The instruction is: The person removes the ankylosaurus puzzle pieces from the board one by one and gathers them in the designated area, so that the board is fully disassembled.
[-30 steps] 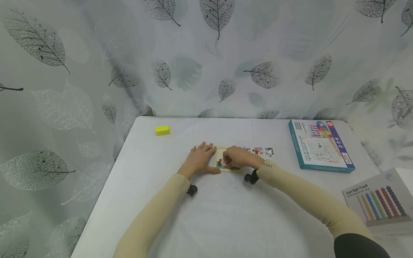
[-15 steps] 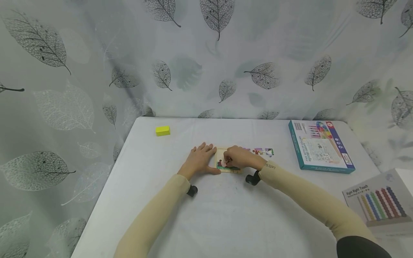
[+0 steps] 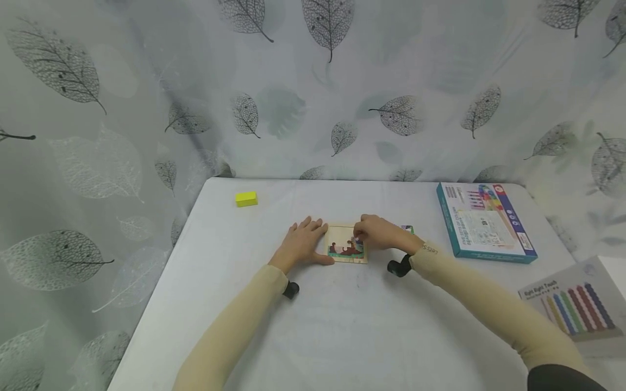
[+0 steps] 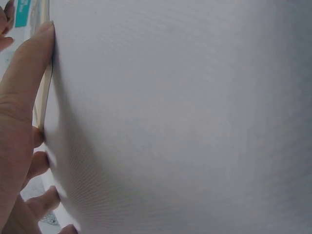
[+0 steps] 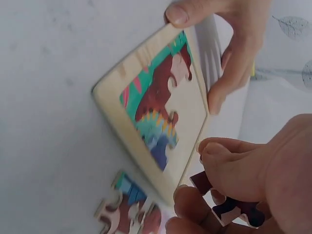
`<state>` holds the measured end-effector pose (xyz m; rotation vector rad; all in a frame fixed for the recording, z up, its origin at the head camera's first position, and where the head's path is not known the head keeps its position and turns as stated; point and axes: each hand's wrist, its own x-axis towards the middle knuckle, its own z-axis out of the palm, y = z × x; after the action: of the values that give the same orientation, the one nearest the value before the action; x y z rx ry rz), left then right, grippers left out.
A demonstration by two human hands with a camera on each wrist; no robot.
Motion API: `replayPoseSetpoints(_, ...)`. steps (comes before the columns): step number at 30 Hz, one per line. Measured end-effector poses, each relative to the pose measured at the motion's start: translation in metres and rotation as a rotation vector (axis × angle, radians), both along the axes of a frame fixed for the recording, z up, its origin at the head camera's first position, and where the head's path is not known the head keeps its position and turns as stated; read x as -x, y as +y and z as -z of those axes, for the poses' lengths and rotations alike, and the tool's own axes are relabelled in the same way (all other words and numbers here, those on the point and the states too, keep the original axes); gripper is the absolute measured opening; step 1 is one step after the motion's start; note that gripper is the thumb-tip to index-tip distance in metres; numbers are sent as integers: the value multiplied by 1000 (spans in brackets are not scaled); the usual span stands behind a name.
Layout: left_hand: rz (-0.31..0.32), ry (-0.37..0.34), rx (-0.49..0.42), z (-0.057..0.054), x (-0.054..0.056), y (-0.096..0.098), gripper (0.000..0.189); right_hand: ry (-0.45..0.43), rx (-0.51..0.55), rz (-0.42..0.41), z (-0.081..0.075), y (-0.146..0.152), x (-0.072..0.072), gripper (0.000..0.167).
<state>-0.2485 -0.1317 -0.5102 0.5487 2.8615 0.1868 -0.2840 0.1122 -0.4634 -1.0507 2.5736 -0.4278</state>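
Observation:
A wooden jigsaw tray (image 3: 337,234) lies on the white table, its lower part filled with brown, green and blue picture pieces (image 5: 158,92). My left hand (image 3: 304,244) rests against the tray's left side, fingers spread and thumb at the near corner. In the left wrist view its thumb (image 4: 30,68) touches the tray's pale edge. At the tray's right edge is my right hand (image 3: 383,232), pinching a dark maroon puzzle piece (image 5: 200,182). Another dark patch (image 5: 239,210) shows behind its fingers; whether it is the same piece I cannot tell.
Loose puzzle pieces (image 5: 129,204) lie right of the tray, partly hidden by my right hand in the head view. A yellow block (image 3: 246,199) sits at the back left. A teal box (image 3: 486,221) and a white box (image 3: 569,304) are on the right.
My right hand has moved right, from over the tray's middle to its right edge, uncovering more of the picture. The left hand has stayed in place.

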Motion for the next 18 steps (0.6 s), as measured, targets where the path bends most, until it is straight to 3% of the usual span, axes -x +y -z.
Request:
replayPoseSetpoints(8,-7,-7,-10,-3,-2,0,106,-101,-47,187,-3,21,6,20)
replayPoseSetpoints(18,2,-1,-1,-2,-2,-1,106,-2,-35,134,4,50,8,19)
